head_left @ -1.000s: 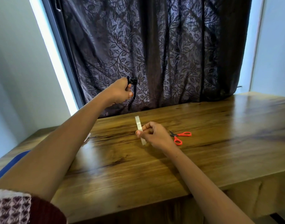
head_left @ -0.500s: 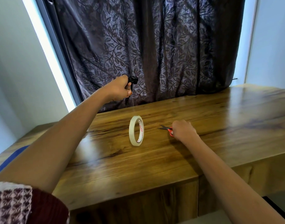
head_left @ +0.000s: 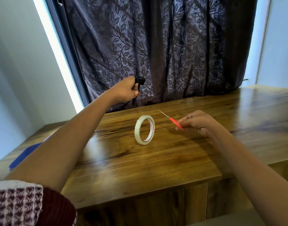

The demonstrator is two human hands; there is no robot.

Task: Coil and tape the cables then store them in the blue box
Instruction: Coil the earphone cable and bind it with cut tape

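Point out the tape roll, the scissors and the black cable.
tape roll [head_left: 137,130]: head view, on its outer band, left side.
scissors [head_left: 174,121]: head view, on the red handle near the blades.
black cable [head_left: 140,79]: head view, on its exposed top end.

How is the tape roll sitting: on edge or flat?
On edge. The tape roll stands upright on the wooden table; the tabletop shows through its hole, and nothing props or touches it.

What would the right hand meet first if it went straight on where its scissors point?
Probably the left hand gripping the black cable; the scissors in the right hand point past the tape roll, though depth is unclear.
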